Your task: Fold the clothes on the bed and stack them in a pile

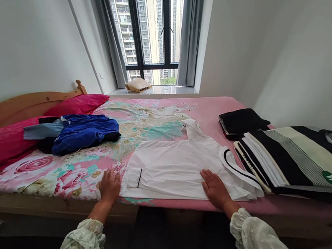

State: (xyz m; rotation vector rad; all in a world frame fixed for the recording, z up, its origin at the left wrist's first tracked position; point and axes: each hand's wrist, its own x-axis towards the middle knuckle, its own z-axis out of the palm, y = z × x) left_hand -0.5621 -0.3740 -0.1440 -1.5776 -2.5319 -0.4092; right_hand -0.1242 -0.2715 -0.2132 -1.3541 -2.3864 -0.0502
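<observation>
A white polo shirt (171,157) lies spread on the bed, its collar (240,169) with a dark stripe pointing right. One sleeve is folded across the body, with a thin black line near its cuff. My right hand (215,188) rests flat on the shirt's near side, fingers stretched out. At the shirt's left hem, my left hand (109,185) lies palm down with its fingers out, over the floral sheet; I cannot tell whether it touches the hem.
Right of the shirt is a stack of folded clothes (298,153), with a folded black garment (242,121) behind it. Blue clothing (86,131) lies heaped at the left beside red pillows (76,105). A brown paper package (138,85) sits on the windowsill.
</observation>
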